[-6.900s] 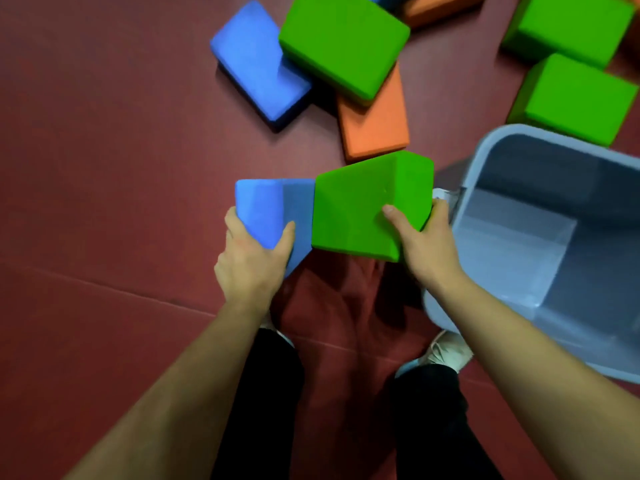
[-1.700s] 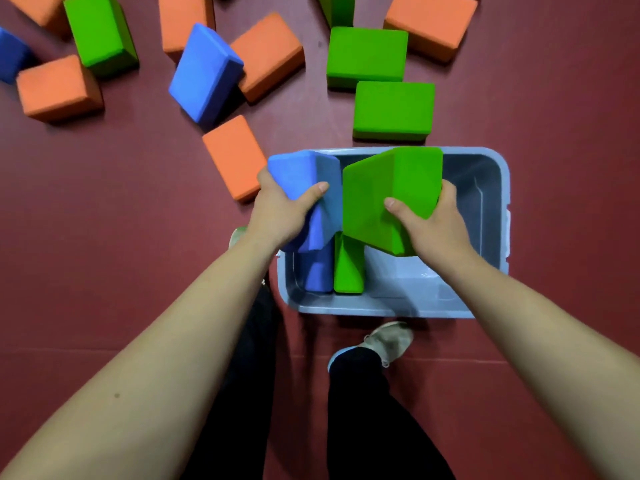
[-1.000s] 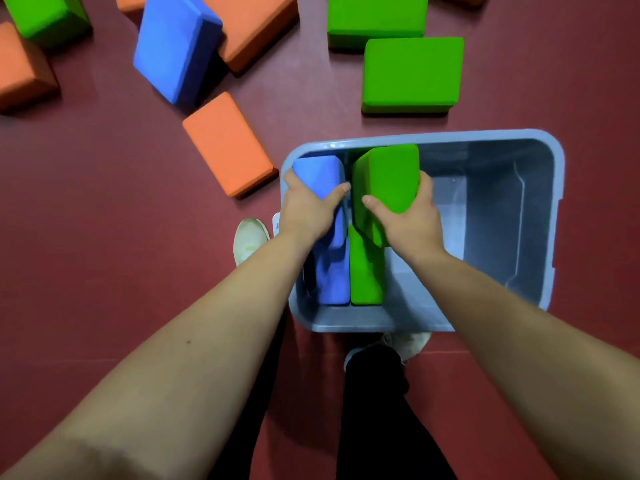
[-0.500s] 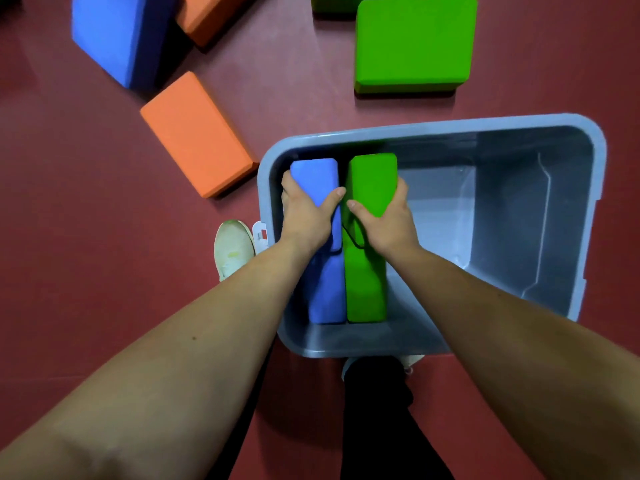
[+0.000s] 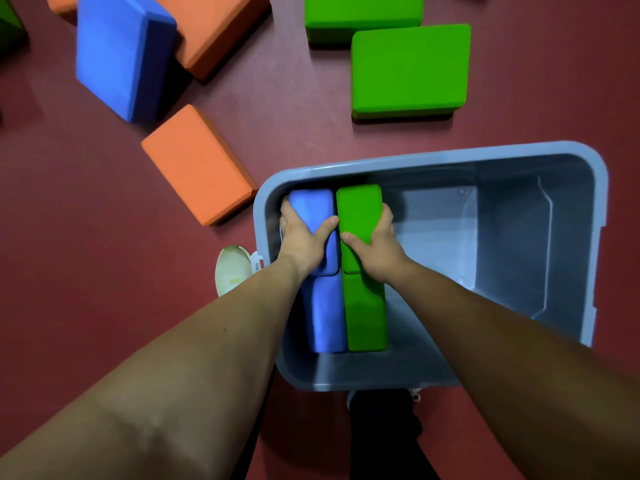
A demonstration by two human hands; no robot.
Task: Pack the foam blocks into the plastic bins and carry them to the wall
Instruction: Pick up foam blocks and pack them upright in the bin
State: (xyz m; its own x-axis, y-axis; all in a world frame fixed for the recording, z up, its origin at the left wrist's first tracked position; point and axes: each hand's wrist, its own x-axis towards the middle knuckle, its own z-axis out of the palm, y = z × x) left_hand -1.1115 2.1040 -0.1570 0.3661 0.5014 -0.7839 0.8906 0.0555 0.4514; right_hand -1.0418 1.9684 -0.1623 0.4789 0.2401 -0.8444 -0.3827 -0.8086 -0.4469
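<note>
A grey plastic bin (image 5: 433, 155) stands on the red floor in front of me. My left hand (image 5: 304, 240) grips a blue foam block (image 5: 311, 206) set on edge at the bin's far left. Beside it, my right hand (image 5: 375, 249) grips a green foam block (image 5: 360, 209), also on edge. Closer to me in the bin stand another blue block (image 5: 325, 320) and another green block (image 5: 367, 320), in line with the held ones. The bin's right half holds nothing.
Loose blocks lie on the floor beyond the bin: an orange one (image 5: 195, 162) just left of it, a blue one (image 5: 117, 53) leaning on another orange one (image 5: 214, 26), and two green ones (image 5: 410, 69) behind. My shoe (image 5: 232, 271) touches the bin's left side.
Both hands have lowered the blue and green blocks from above the bin down into its far left end, turning them on edge behind the two blocks there.
</note>
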